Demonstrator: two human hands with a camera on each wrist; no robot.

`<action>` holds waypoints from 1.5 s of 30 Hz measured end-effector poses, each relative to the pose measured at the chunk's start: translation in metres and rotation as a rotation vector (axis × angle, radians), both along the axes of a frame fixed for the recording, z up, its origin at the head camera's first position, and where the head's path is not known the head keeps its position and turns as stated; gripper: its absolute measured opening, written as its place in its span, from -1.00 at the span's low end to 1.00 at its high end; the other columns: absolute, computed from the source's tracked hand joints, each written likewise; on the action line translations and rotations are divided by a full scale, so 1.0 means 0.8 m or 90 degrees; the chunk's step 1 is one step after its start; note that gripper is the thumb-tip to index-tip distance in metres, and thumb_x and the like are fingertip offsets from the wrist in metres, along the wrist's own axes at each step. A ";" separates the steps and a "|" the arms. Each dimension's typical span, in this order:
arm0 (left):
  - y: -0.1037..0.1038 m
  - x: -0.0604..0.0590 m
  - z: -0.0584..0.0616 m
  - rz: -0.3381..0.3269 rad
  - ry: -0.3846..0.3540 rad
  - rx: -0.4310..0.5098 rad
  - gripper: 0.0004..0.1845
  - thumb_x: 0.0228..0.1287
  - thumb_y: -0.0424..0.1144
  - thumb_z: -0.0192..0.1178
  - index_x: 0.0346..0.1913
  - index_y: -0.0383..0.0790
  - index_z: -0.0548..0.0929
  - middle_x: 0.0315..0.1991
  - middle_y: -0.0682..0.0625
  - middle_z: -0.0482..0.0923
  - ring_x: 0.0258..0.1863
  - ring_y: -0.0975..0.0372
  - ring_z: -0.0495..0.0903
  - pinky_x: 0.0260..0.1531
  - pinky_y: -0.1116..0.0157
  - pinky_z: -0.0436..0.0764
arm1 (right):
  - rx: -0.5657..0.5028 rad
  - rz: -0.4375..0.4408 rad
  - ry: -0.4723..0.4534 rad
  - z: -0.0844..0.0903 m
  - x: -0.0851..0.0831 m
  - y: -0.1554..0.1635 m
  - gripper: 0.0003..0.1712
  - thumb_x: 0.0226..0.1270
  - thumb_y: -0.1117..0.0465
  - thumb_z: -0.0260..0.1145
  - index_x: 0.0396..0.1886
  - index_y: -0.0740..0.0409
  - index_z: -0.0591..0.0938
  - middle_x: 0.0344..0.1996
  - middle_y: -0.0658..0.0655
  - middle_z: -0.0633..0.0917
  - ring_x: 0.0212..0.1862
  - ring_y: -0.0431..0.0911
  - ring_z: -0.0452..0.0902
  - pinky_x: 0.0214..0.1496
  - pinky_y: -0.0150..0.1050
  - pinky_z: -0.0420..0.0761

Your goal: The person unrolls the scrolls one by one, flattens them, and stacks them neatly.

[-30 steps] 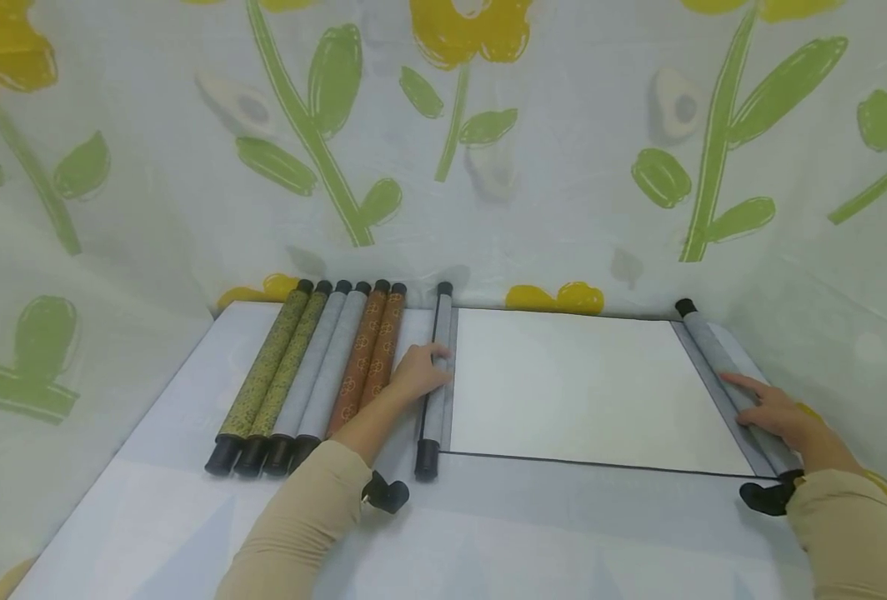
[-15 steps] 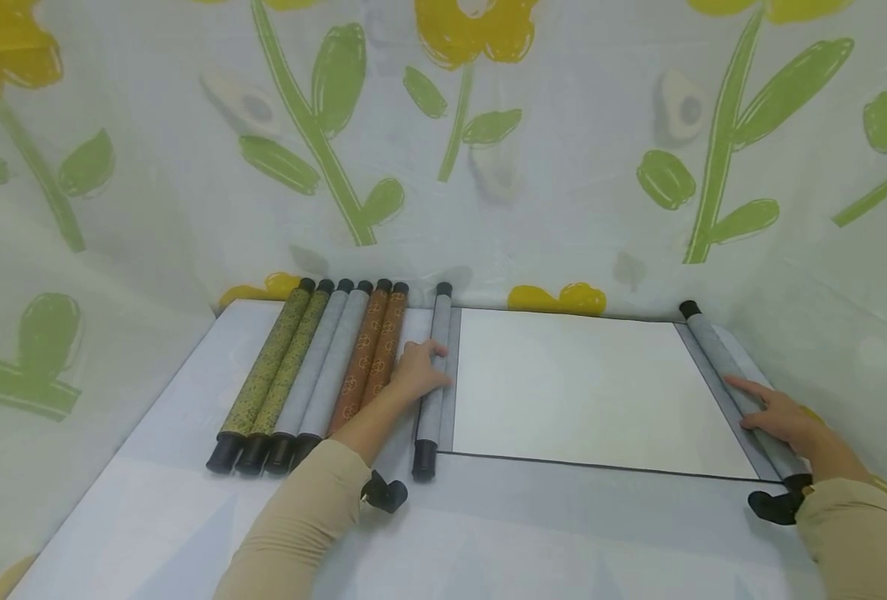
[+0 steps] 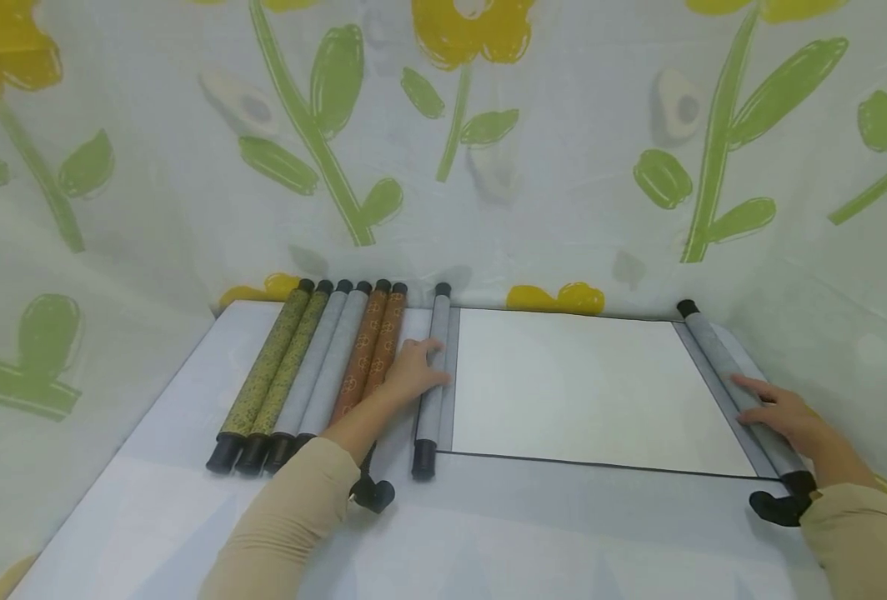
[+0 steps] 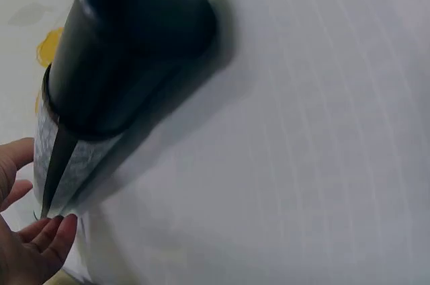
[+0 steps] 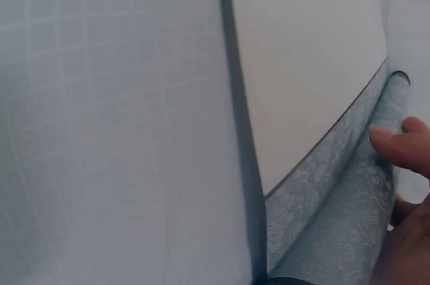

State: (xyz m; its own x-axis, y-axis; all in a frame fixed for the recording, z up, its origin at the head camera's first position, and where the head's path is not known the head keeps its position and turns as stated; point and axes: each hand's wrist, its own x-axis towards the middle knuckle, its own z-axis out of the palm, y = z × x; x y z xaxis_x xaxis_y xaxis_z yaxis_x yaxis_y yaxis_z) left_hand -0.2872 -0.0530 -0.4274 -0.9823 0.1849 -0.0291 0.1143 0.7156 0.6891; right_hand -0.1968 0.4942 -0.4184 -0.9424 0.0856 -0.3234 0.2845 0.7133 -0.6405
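Beyond a broad tabletop strip point(image 3: 563, 533), hands point(image 3: 413, 371) point(image 3: 783, 418) hold the scroll point(image 3: 593, 387) by rolled edges point(image 3: 430, 412).

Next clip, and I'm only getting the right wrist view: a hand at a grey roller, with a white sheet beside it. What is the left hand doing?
Observer: The head view shows the left hand holding another grey roller at the opposite end of the sheet.

Operator: Does the white sheet reach right up to that roller?

Observer: Not quite; a narrow grey strip separates the white sheet from it.

Operator: Anything farther left?

Observer: Yes, a row of six rollers lying side by side: from the left, two green, two grey, two brown.
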 end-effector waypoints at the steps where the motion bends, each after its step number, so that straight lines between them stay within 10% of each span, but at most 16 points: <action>1: -0.002 0.000 0.002 -0.004 -0.002 0.009 -0.37 0.05 -0.16 0.36 0.25 -0.13 0.46 0.14 -0.30 0.35 0.06 -0.06 0.44 -0.01 -0.01 0.49 | -0.004 -0.006 0.004 0.000 0.000 0.001 0.02 0.15 0.13 0.33 0.47 0.08 -0.09 0.30 0.70 -0.22 0.24 0.58 -0.15 0.13 0.41 0.11; 15: -0.035 -0.006 0.016 -0.050 -0.010 0.088 -0.22 0.07 -0.13 0.39 0.34 -0.29 0.33 0.20 -0.30 0.42 0.09 -0.08 0.51 -0.04 0.05 0.56 | 0.063 -0.003 0.095 0.015 -0.002 -0.028 -0.05 0.31 0.08 0.21 0.41 0.45 -0.10 0.27 0.69 0.00 0.20 0.55 -0.03 0.08 0.40 0.22; 28: -0.070 -0.002 0.020 -0.038 0.078 0.096 -0.12 0.03 -0.13 0.42 0.39 -0.26 0.24 0.25 -0.29 0.28 0.12 -0.07 0.40 -0.01 0.03 0.50 | 0.009 -0.023 0.129 0.017 -0.014 -0.055 -0.01 0.35 -0.06 0.18 0.46 0.32 -0.15 0.34 0.61 0.00 0.27 0.49 -0.05 0.11 0.41 0.18; 45: -0.116 0.013 0.058 -0.092 0.025 0.085 0.02 0.02 -0.13 0.42 0.46 -0.29 0.04 0.43 -0.30 0.02 0.32 -0.18 0.17 0.18 -0.11 0.34 | 0.030 0.090 0.226 0.044 -0.018 -0.126 -0.08 0.31 0.03 0.26 0.45 0.33 0.02 0.30 0.54 0.22 0.18 0.38 0.23 0.05 0.25 0.39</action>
State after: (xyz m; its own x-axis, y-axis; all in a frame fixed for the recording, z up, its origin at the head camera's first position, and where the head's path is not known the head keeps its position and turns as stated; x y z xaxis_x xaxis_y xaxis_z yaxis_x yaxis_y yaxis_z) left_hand -0.2767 -0.1457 -0.3810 -0.9452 0.3238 0.0423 0.2374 0.5922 0.7700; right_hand -0.2112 0.3934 -0.3831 -0.9985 -0.0467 0.0269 -0.0530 0.7608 -0.6468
